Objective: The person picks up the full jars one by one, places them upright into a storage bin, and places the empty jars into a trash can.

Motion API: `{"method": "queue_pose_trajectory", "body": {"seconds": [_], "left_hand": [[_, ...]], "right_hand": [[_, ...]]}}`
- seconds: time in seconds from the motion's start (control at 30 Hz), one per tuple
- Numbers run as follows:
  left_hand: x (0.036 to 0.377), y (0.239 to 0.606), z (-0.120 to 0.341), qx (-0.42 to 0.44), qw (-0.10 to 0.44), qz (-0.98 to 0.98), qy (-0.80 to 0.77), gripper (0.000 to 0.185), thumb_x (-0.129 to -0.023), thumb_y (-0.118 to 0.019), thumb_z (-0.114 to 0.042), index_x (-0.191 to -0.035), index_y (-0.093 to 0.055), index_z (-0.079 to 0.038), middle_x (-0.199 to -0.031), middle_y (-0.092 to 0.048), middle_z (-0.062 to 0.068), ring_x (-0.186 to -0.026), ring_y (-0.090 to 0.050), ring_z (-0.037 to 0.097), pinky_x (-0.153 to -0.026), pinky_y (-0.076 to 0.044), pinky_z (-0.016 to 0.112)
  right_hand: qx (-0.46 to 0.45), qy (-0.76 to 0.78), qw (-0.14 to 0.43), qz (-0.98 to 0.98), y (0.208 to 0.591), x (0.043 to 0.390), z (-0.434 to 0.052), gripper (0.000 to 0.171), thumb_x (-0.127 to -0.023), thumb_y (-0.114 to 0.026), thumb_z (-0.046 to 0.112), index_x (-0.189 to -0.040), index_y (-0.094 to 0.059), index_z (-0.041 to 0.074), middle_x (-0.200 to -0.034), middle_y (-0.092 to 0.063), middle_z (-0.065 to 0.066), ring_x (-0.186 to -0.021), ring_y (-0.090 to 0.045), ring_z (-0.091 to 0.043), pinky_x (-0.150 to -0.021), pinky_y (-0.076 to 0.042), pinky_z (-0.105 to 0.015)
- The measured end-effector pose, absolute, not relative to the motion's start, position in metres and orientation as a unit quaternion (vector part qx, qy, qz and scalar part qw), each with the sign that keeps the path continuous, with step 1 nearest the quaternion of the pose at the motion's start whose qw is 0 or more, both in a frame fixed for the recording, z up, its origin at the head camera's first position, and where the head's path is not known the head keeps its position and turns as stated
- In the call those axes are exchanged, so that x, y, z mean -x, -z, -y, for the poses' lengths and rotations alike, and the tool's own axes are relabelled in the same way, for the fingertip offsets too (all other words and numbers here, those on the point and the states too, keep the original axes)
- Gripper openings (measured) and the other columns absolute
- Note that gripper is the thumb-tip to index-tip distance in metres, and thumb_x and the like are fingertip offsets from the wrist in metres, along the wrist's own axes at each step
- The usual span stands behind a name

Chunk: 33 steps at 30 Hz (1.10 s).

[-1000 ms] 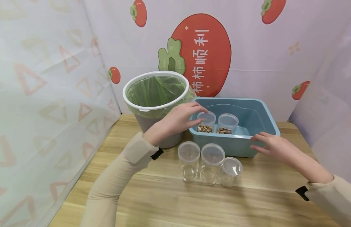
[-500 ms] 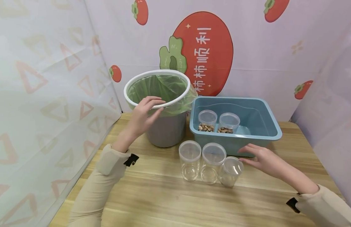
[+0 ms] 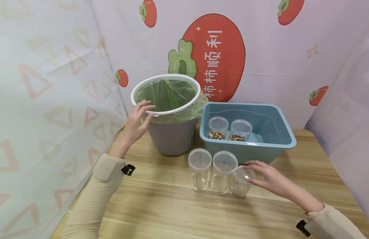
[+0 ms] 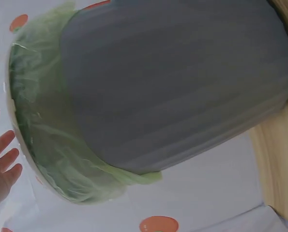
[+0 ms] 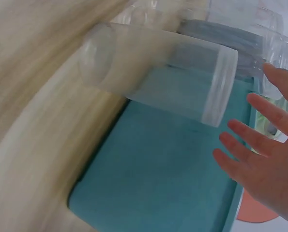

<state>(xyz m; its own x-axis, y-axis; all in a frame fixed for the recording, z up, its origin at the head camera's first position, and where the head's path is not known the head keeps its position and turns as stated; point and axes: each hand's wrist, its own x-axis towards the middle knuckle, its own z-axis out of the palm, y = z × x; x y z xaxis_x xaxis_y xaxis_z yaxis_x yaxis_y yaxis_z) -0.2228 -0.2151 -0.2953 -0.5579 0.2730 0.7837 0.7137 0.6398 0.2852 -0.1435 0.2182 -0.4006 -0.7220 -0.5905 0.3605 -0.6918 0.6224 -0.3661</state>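
Note:
My left hand [image 3: 145, 113] lies on the near left rim of a grey bin [image 3: 172, 136], which has a white ring and a green bag; its fingers are straight. The left wrist view shows the bin [image 4: 173, 87] filling the frame and straight fingertips [image 4: 1, 145] beside the bag. My right hand [image 3: 253, 172] reaches with spread fingers to the lid of the rightmost of three empty clear jars [image 3: 241, 182], which leans a little. That jar [image 5: 158, 72] shows in the right wrist view, just ahead of my spread fingers [image 5: 260, 145].
A blue tub [image 3: 279, 144] behind the jars holds two lidded jars [image 3: 217, 127] with nuts in the bottom. Two more empty jars [image 3: 199, 169] stand upright on the wooden table [image 3: 172, 212]. Printed cloth walls close in the left, back and right.
My left hand left the jar in the tub, swung left to the bin's rim and slid along it. My right hand moved left from the tub's front to the rightmost empty jar.

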Motion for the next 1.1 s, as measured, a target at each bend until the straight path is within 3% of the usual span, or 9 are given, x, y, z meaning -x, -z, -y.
{"method": "queue_pose_trajectory", "body": {"seconds": [0.27,0.7,0.97,1.1], "left_hand": [[0.230,0.304,0.223,0.284,0.337,0.842,0.310,0.019,-0.081,-0.057,0.004,-0.100,-0.059,0.007,-0.109,-0.053,0.025,-0.115,-0.041,0.038,-0.103,-0.023,0.042],[0.233,0.310,0.225,0.288,0.319,0.855,0.289,0.014,-0.084,-0.053,0.001,-0.098,-0.057,0.005,-0.099,-0.054,0.020,-0.104,-0.043,0.036,-0.104,-0.015,0.047],[0.232,0.310,0.224,0.296,0.314,0.854,0.289,0.014,-0.084,-0.053,0.002,-0.097,-0.056,0.005,-0.096,-0.053,0.019,-0.099,-0.044,0.034,-0.103,-0.012,0.050],[0.232,0.308,0.224,0.298,0.314,0.854,0.288,0.013,-0.085,-0.053,0.001,-0.097,-0.056,0.006,-0.095,-0.053,0.020,-0.097,-0.044,0.034,-0.103,-0.013,0.050]], "right_hand": [[-0.345,-0.253,0.089,0.899,0.414,0.141,-0.217,0.040,-0.072,-0.071,0.023,-0.108,-0.061,0.009,-0.114,-0.054,-0.015,-0.101,-0.053,-0.032,-0.075,-0.044,-0.047],[-0.338,-0.280,0.107,0.892,0.429,0.138,-0.215,0.043,-0.069,-0.074,0.021,-0.108,-0.060,0.011,-0.113,-0.054,-0.016,-0.098,-0.055,-0.035,-0.070,-0.047,-0.047],[-0.365,-0.275,0.170,0.873,0.433,0.139,-0.213,0.048,-0.060,-0.080,0.014,-0.103,-0.060,0.009,-0.104,-0.055,-0.012,-0.087,-0.057,-0.027,-0.063,-0.050,-0.035],[-0.376,-0.284,0.205,0.858,0.433,0.142,-0.213,0.047,-0.058,-0.080,0.014,-0.100,-0.062,0.009,-0.100,-0.055,-0.008,-0.085,-0.056,-0.022,-0.068,-0.047,-0.020]]}}
